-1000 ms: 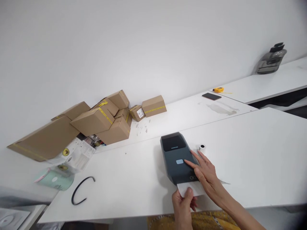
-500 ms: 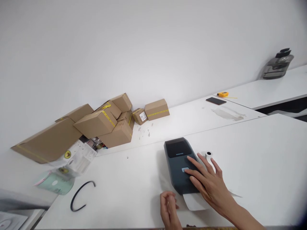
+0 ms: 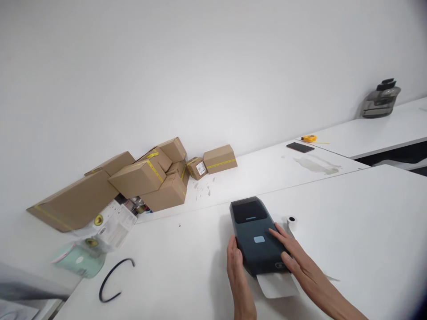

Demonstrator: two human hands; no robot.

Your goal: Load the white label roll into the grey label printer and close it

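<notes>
A dark blue-grey device (image 3: 256,253) with a black panel and a light blue button lies on the white table, a white paper strip (image 3: 277,285) sticking out of its near end. Along the device's left side rests my left hand (image 3: 238,271), fingers extended and close together. My right hand (image 3: 296,260) lies on its right side, fingers spread over the top and edge. Just beyond my right fingers is a small white paper roll (image 3: 291,221).
Cardboard boxes (image 3: 136,178) are piled at the back left. A black curved band (image 3: 108,280) and a green container (image 3: 85,262) lie at the left. Farther back right are a phone (image 3: 300,147), a yellow tape measure (image 3: 309,138) and a bottle (image 3: 380,100).
My left hand has moved up to the device's left side and its fingers have straightened. My right hand has come off the blue button to the right edge. The view has shifted slightly.
</notes>
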